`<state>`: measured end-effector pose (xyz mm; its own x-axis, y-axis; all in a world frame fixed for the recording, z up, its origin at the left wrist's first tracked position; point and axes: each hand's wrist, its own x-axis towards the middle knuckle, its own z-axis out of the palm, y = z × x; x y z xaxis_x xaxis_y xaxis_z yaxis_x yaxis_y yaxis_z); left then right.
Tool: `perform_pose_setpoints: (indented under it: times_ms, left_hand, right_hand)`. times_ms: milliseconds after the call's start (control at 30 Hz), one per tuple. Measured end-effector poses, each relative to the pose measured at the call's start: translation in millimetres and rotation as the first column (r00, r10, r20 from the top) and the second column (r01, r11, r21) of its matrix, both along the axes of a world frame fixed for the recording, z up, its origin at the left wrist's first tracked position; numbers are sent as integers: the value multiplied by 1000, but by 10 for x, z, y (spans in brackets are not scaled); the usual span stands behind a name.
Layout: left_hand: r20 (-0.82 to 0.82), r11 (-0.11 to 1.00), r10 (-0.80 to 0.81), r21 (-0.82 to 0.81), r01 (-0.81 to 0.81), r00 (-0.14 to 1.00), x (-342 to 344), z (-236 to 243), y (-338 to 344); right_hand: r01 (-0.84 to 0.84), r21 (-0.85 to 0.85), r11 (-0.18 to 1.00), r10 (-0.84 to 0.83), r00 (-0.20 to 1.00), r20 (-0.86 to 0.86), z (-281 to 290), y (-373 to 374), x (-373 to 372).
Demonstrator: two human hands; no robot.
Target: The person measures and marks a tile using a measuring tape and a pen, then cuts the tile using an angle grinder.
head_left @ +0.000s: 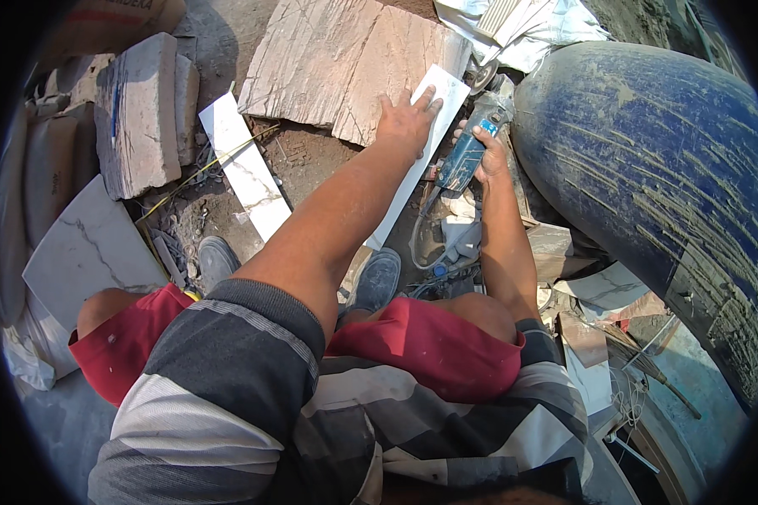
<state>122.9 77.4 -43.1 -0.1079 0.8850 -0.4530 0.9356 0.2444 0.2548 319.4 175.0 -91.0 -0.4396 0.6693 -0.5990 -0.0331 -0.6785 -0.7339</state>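
My left hand (407,120) lies with fingers spread on a narrow white tile strip (449,98), pressing it near its far end. The strip slants from a pinkish stone slab (328,63) down towards my right shoe. In my right hand (491,156) is a blue angle grinder (463,158), gripped around its body. Its disc (483,77) sits at the far end, close to the right edge of the strip; whether it touches cannot be made out. A grey cord (417,227) runs from the grinder back towards my feet.
A large blue barrel (640,160) crusted with mortar bulges on the right. Another white tile strip (244,164) lies left of my arm, crossed by a yellow cord (206,168). Stone blocks (139,114) and a veined tile (93,248) stand at left. Tile offcuts (611,290) lie at right.
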Motion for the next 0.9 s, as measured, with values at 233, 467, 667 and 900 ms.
perform_pose_setpoints:
  times_ms: [233,467,667,900]
  left_hand:
    - [55,999,32,4,-32,998,-11,-28,-13]
    - [35,998,47,42,-48,998,19,-114,-10]
    - [35,997,56,50,-58,998,22,-142,-16]
    - [45,997,57,51,-59,997,19,-128,-8]
  right_hand:
    - [-7,11,1000,6,1000,14,-97,12,57]
    - [-37,21,999,37,999,-17,-55,118,1]
    - [-64,28,998,65,998,-15,-42,104,-42]
    - [-34,39,999,35,999,-10,-53,105,-43]
